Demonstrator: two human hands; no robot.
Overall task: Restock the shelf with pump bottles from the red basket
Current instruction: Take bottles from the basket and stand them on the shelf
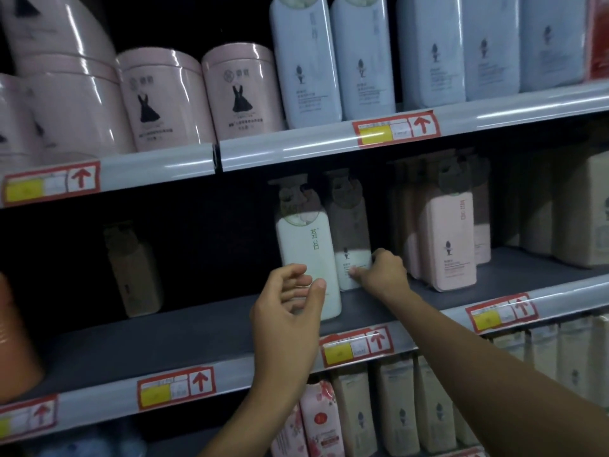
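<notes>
A white pump bottle with green characters (309,245) stands upright near the front of the dark middle shelf (197,328). My left hand (286,305) holds its lower part, thumb on the front and fingers curled at its left edge. Right behind it stands a second white pump bottle (351,232), half in shadow. My right hand (384,272) grips this bottle low down, thumb on its label and fingers round its right side. The red basket is out of view.
A pink pump bottle (451,245) stands to the right with more behind it, and a beige bottle (135,272) stands deep at the left. Pink tubs (164,100) and pale blue bottles (306,64) fill the upper shelf. More bottles (395,410) stand on the shelf below.
</notes>
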